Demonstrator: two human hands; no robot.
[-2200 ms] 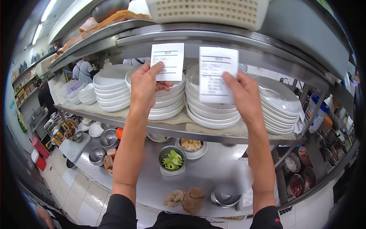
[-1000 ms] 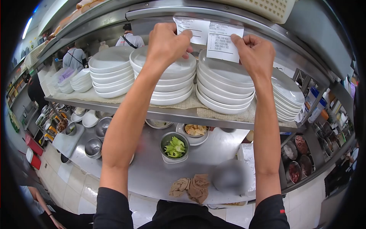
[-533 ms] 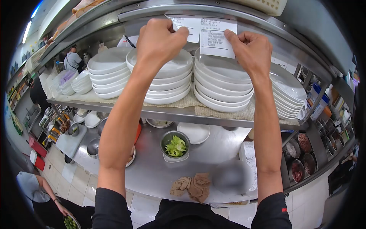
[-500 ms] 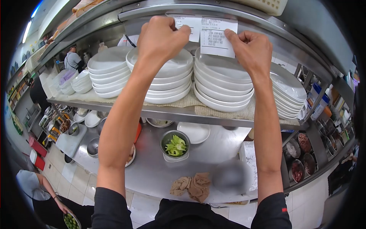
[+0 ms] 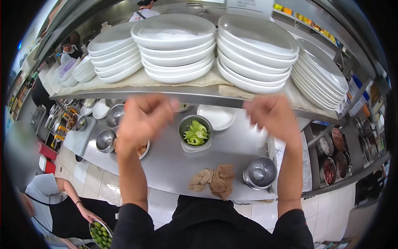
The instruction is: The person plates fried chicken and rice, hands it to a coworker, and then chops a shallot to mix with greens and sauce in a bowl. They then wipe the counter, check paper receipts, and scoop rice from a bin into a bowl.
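Note:
My left hand is in mid-air below the plate shelf, its curled fingers smeared by motion. My right hand hangs in front of the shelf edge, also blurred, with fingers bent inward. I see nothing in either hand. Between and below them, a metal pot of cut green leaves stands on the steel counter. A white plate lies behind the pot. At the top edge, a printed paper slip shows in part above the stacked plates.
Stacks of white plates fill the shelf. A crumpled brown cloth and metal bowls sit at the counter's front. At left, a person holds a bowl of green round produce. Ingredient containers stand at right.
Both hands have let go of the paper slips at the top rail and come down below the shelf edge. The view has tilted downward. The person at left has come closer.

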